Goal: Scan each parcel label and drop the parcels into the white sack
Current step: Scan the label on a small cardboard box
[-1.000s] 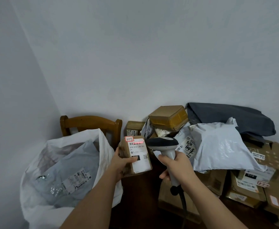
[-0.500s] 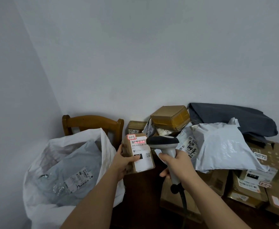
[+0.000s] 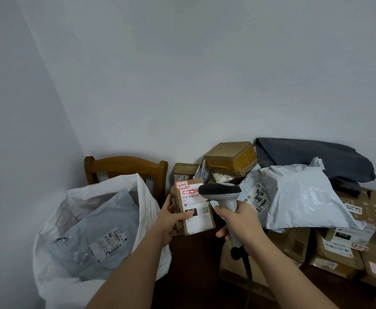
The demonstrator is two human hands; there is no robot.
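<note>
Left hand (image 3: 170, 221): closed round the lower left edge of a small brown cardboard parcel (image 3: 193, 206), thumb laid across its white label; seen at centre frame.
Right hand (image 3: 238, 221): wrapped round the grip of a grey pistol-shaped handheld scanner with a black head (image 3: 221, 192); fingers curled tight, trigger finger not discernible.
Parcel attitude: held upright, long axis near vertical and tipped slightly left at the top, label facing the camera.
Scan state: a red line is seen across the barcode at the label's top; the scanner head sits just right of it, overlapping the label's edge.
White plastic sack (image 3: 55, 219): open-mouthed at lower left, directly left of the parcel; a pale grey poly mailer (image 3: 98, 237) already lies inside.
Deciding relation: the sack lies on the left hand's side, so the drop is judged a short leftward carry by that hand alone.
Remaining stock (image 3: 303, 197): white and grey bags and brown cartons piled at right, beyond the right hand.
Brown wooden chair back (image 3: 124, 163): behind the sack, against the wall.
</note>
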